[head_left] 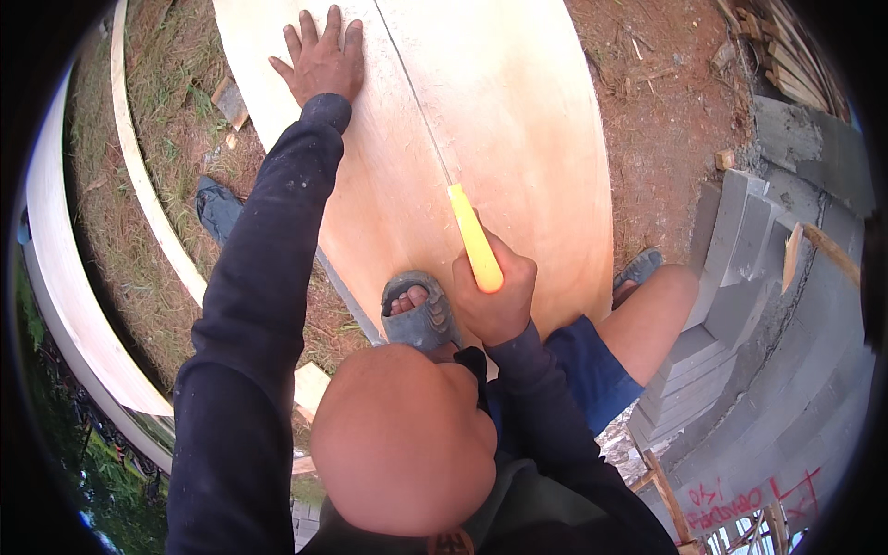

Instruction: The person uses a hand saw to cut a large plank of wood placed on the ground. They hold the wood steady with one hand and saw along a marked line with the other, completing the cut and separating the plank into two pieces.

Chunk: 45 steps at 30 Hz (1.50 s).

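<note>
A wide sheet of pale plywood (527,120) stretches from the top edge down toward my feet. My left hand (326,60) lies flat on it at the upper left, fingers spread. Near the middle, my right hand (499,287) is closed round the yellow handle of a handsaw (474,236). The saw's thin dark blade is seen edge-on, running up and slightly left across the sheet to the top of the picture. Its teeth are not visible. My foot in a grey sandal (421,314) rests on the plywood, left of my right hand.
Grey concrete blocks (731,231) are stacked at the right beside a block wall (786,398). Wood strips (795,65) lie at the upper right. Long pale boards (79,287) curve along the left. A dark cloth-like piece (219,208) lies on the grassy ground (153,102).
</note>
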Tool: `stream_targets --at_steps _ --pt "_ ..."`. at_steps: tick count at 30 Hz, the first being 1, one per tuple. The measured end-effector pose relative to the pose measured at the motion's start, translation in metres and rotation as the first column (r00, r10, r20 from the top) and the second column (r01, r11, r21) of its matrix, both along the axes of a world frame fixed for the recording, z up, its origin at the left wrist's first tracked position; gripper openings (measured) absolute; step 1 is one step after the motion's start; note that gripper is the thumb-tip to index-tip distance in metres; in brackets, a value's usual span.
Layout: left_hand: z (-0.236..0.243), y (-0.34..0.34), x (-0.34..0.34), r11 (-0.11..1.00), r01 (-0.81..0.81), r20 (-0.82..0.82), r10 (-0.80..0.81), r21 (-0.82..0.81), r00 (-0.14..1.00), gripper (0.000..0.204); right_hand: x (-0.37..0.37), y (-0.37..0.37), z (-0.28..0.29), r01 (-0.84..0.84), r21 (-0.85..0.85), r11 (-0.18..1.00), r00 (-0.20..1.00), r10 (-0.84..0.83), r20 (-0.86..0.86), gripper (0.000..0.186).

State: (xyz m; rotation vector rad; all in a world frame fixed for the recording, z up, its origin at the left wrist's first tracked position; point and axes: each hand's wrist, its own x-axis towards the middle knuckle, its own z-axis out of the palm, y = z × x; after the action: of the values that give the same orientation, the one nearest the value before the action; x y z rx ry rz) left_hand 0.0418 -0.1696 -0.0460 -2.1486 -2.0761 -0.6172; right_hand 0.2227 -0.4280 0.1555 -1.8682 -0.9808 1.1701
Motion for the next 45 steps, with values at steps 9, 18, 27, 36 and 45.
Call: stream_targets --at_steps 9,18,27,36,45 --pt "0.017 0.0 0.016 0.999 -0.012 -0.008 0.012 -0.049 1.0 0.055 0.019 -0.046 0.017 -0.069 -0.003 0.998 0.995 0.069 0.068 0.035" --pt "0.047 -0.008 0.022 0.964 -0.102 -0.043 0.095 -0.247 0.995 0.053 0.023 -0.078 0.031 -0.063 0.059 0.996 0.991 0.055 0.12 0.023" --pt "0.043 0.003 0.026 0.974 -0.088 -0.089 0.071 -0.207 0.994 0.053 0.0 0.041 -0.046 -0.054 0.054 0.997 0.997 0.05 0.061 0.05" --pt "0.049 -0.008 0.022 0.964 -0.108 -0.06 0.096 -0.241 0.994 0.052 0.029 -0.086 0.038 -0.115 0.037 0.993 0.974 0.106 0.202 0.025" --pt "0.039 -0.01 0.022 0.973 -0.075 -0.06 0.063 -0.216 0.996 0.052 0.0 0.005 -0.028 0.029 0.055 0.998 0.999 -0.03 0.027 0.003"
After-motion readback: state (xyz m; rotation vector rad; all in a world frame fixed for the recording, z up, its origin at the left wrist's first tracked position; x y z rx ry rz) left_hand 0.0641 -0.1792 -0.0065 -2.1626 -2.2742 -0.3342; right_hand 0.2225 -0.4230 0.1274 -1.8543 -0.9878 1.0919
